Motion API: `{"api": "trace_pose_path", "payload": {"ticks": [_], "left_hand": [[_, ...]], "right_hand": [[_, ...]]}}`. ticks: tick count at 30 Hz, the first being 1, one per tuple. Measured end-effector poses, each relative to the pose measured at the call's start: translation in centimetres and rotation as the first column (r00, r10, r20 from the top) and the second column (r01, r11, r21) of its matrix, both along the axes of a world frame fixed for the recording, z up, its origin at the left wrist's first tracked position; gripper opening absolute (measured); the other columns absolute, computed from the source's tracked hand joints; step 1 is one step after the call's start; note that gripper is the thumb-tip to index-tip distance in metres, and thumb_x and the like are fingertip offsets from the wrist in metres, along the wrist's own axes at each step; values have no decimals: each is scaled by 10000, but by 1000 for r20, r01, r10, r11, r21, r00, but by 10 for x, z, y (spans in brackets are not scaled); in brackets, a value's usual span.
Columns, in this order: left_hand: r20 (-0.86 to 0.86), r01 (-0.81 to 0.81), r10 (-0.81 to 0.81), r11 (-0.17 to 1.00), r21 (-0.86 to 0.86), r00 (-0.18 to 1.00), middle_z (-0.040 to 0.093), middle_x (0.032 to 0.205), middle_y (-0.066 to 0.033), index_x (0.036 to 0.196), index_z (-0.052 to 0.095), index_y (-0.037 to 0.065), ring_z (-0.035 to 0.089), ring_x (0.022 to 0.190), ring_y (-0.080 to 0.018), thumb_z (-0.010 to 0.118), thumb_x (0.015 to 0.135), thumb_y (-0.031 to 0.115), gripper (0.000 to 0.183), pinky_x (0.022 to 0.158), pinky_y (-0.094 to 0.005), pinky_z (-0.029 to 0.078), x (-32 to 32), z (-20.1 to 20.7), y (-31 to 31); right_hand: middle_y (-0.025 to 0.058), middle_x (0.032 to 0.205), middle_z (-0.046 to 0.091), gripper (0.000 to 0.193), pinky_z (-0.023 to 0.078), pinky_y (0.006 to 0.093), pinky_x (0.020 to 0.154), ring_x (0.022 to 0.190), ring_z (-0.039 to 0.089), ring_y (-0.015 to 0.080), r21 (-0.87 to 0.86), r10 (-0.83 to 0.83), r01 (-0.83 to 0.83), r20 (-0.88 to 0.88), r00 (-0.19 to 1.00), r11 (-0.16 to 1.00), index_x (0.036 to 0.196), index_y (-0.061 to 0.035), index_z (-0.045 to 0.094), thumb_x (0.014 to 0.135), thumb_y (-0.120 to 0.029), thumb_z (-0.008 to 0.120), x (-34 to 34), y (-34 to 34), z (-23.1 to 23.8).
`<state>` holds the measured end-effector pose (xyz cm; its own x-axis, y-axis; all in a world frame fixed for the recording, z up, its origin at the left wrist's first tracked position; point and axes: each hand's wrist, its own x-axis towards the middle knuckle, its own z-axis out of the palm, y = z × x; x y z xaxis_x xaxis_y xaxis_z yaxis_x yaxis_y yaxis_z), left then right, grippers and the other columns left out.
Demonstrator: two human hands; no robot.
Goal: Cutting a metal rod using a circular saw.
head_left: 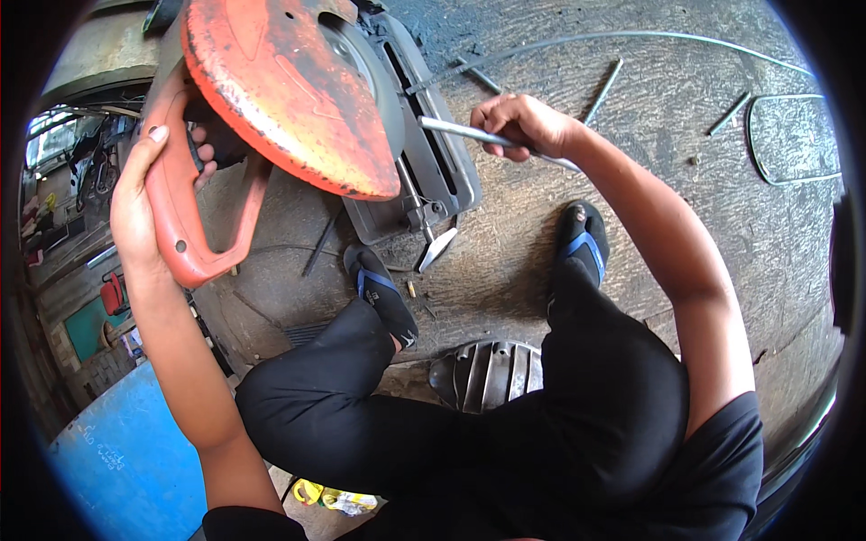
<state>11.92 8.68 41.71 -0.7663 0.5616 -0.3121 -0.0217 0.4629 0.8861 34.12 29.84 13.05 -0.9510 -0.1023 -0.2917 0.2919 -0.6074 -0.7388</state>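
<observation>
A worn orange cut-off saw point(298, 99) with a scuffed blade guard stands at the upper left, over a dark metal base point(451, 176). My left hand point(140, 194) is wrapped round the saw's loop handle, fingers by the black trigger. Part of the grey cutting disc point(390, 108) shows beside the guard. In my right hand point(528, 126) is a thin metal rod point(456, 129), gripped near its middle. The rod's left end points at the disc, a little apart from it as far as I can see. A metal clamp lever point(437, 250) sticks out below the base.
Several short metal rods point(603, 92) lie on the rough floor at the upper right, near a bent wire loop point(794, 140). A long curved rod point(631, 35) arches behind them. A ribbed metal piece point(492, 374) sits between my legs. A blue panel point(135, 460) stands at lower left.
</observation>
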Motion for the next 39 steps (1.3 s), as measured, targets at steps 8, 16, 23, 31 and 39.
{"api": "trace_pose_path", "payload": {"ticks": [8, 16, 23, 31, 39], "left_hand": [[14, 9, -9, 1000, 11, 1000, 600, 1020, -129, 1284, 476, -34, 605, 874, -199, 569, 901, 278, 503, 803, -315, 501, -1, 0, -1], [12, 3, -3, 1000, 16, 1000, 602, 997, -120, 1269, 490, -31, 603, 851, -183, 568, 905, 278, 484, 793, -309, 501, 0, 0, -1], [-10, 16, -17, 1000, -18, 1000, 596, 958, -113, 1262, 494, -29, 595, 825, -176, 567, 913, 273, 467, 790, -311, 502, -2, 1, -2], [-1, -10, 10, 1000, -18, 1000, 591, 980, -114, 1276, 481, -30, 595, 826, -170, 570, 909, 281, 489, 774, -312, 511, 0, -1, -1], [-26, 1, -1, 1000, -24, 1000, 586, 1020, -127, 1283, 484, -22, 596, 841, -177, 578, 892, 296, 513, 805, -325, 506, -3, -2, -1]], "right_hand": [[61, 599, 566, 204, 343, 226, 364, 372, 426, 99, -179, 152, -146, 22, 988, 973, 814, -4, 584, 761, -188, 514, -6, -3, 4], [39, 599, 565, 196, 339, 217, 368, 374, 419, 83, -151, 122, -106, 98, 988, 983, 874, -28, 584, 794, -187, 504, -6, -4, 9], [10, 630, 572, 154, 322, 185, 377, 428, 448, 38, 228, -20, -15, 153, 988, 974, 976, -35, 577, 915, -142, 485, -16, -11, 15], [188, 797, 675, 339, 496, 370, 691, 715, 649, 286, 830, -39, 88, -80, 996, 551, 932, 17, 693, 807, -244, 516, -30, -15, 1], [164, 806, 649, 178, 525, 442, 720, 745, 641, 364, 924, -32, 375, -373, 927, 82, 832, -39, 661, 810, -172, 544, -29, -33, 5]]}}
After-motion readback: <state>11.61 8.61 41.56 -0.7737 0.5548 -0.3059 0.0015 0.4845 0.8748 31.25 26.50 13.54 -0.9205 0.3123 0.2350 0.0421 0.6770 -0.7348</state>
